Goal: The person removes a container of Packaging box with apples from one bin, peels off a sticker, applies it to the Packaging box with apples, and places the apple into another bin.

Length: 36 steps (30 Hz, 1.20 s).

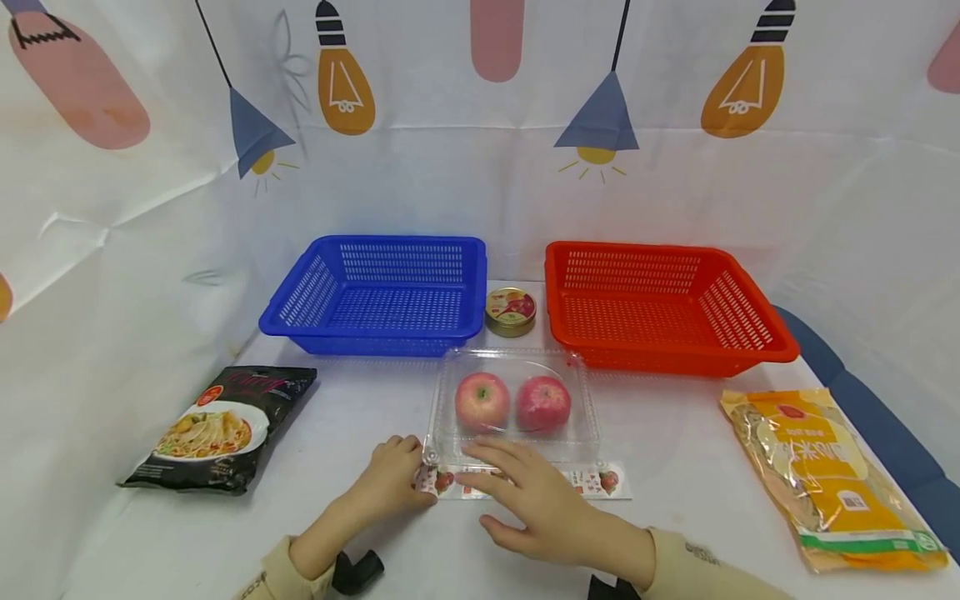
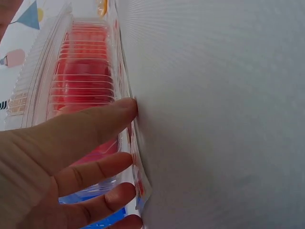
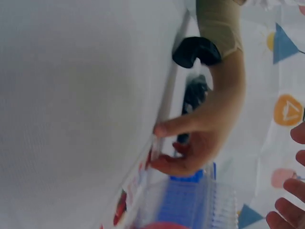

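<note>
A clear plastic clamshell box (image 1: pixel 588 433) holds two red apples (image 1: pixel 482 402) in the middle of the table. Along its near side lies a white paper strip (image 1: pixel 617 482) printed with red fruit. My left hand (image 1: pixel 390 475) pinches the strip's left end between thumb and fingers, by the box's near left corner. That pinch on the strip (image 3: pixel 136 181) also shows in the right wrist view. Over the strip's middle and the box's near edge hovers my right hand (image 1: pixel 536 504), fingers spread and holding nothing. It covers part of the strip.
Behind the box stand a blue basket (image 1: pixel 375 343) and a red basket (image 1: pixel 660 360), with a small round tin (image 1: pixel 511 312) between them. A black noodle packet (image 1: pixel 225 429) lies at left, a yellow food bag (image 1: pixel 832 475) at right. A printed curtain (image 1: pixel 450 183) hangs behind.
</note>
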### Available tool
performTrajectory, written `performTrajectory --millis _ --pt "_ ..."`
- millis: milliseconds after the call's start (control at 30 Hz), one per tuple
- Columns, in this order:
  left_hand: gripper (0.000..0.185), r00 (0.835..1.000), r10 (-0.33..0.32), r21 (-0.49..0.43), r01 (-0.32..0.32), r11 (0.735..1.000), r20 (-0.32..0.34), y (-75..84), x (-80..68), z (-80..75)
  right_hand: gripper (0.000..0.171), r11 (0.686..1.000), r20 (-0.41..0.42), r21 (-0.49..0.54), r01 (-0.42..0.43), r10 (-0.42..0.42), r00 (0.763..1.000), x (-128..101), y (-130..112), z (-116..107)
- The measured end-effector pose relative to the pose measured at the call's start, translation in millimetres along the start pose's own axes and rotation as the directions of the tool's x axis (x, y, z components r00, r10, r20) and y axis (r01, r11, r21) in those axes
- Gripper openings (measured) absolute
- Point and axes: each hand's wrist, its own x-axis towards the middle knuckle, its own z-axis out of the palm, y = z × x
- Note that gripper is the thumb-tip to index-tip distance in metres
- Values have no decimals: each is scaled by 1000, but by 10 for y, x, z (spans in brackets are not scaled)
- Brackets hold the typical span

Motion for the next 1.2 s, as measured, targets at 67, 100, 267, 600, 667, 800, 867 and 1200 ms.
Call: performTrajectory --millis 67,100,267,600,667,800,867,1200 --pt "42 999 34 3 -34 999 -4 2 -12 -13 53 999 59 -9 43 -43 997 12 -30 59" --pt "39 998 55 14 -55 998 -4 2 -19 -16 55 998 87 -4 57 -56 995 15 -42 89" --pt "30 990 144 71 -143 987 -7 14 -85 -16 56 998 251 -5 58 -55 966 -10 -85 233" --pt "31 982 187 71 -186 980 2 83 -246 -28 62 990 468 -123 -74 123 875 -63 -106 384" --pt "34 980 197 85 -196 977 3 98 -265 -43 63 985 491 -141 -102 159 856 -64 -107 400" --pt "41 983 181 84 -182 980 19 129 -282 -67 60 979 503 -175 -108 183 845 -66 -93 448" --pt "42 985 169 72 -171 983 32 139 -278 -74 55 977 494 -185 -104 184 850 -63 -86 475" --pt "42 983 153 -78 -145 986 104 131 -236 -32 43 975 410 -213 -69 153 899 -51 -47 543"
